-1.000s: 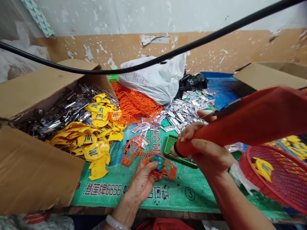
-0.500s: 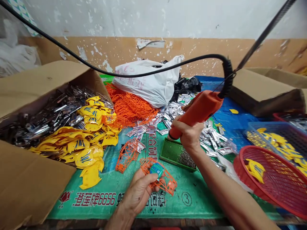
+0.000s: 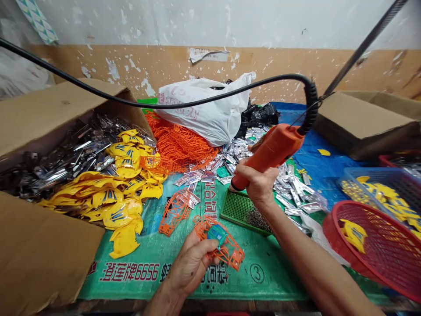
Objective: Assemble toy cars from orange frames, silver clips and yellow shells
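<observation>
Left fingers (image 3: pixel 206 248) pinch an orange frame (image 3: pixel 236 259) and teal piece (image 3: pixel 217 234) above the green printed sheet (image 3: pixel 283 281) covering the worktop (image 3: pixel 263 306); right fingers (image 3: pixel 248 172) clasp a red-orange power tool (image 3: pixel 271 147) by a green tray (image 3: pixel 236 206). Beyond spread a blue sheet (image 3: pixel 309 153) and peeling grey-and-tan wall (image 3: pixel 276 30).

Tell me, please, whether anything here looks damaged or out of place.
A yellow piece lies stray on the blue sheet, outside the blue basket holding others; and the paper label on the wall looks torn, with paint flaked nearby. Nothing seems odd about the orange frame in the left hand.
</observation>
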Tool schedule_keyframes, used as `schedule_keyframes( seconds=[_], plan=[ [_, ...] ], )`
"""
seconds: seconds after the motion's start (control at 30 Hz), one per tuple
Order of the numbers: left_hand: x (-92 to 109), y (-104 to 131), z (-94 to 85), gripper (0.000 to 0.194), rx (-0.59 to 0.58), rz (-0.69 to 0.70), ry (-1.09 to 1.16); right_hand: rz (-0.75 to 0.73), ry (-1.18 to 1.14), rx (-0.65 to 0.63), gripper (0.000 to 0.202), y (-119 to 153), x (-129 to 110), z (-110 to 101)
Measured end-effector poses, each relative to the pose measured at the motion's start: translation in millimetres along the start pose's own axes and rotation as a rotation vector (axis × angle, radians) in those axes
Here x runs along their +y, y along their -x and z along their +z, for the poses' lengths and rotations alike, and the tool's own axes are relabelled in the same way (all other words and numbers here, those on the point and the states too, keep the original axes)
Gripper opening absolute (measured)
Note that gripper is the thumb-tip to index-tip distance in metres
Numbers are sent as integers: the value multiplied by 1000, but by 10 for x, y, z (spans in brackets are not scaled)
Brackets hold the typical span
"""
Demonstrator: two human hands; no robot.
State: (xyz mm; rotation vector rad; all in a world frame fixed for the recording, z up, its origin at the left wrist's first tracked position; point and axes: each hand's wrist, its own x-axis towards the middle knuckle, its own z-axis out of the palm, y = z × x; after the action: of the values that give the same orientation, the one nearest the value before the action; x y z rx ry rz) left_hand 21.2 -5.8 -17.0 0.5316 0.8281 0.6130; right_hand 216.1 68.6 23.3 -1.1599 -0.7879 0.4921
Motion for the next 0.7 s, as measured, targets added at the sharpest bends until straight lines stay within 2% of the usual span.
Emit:
schedule_keyframes(
  seconds=[0.37, 0.7],
  plan=[
    [-12, -31, -12, 35, -14, 3, 34, 4, 4, -5, 14, 11, -45, 41],
    [-6, -45, 6, 30, 59, 43, 135, -5, 44, 2, 15, 18, -50, 58]
  ],
)
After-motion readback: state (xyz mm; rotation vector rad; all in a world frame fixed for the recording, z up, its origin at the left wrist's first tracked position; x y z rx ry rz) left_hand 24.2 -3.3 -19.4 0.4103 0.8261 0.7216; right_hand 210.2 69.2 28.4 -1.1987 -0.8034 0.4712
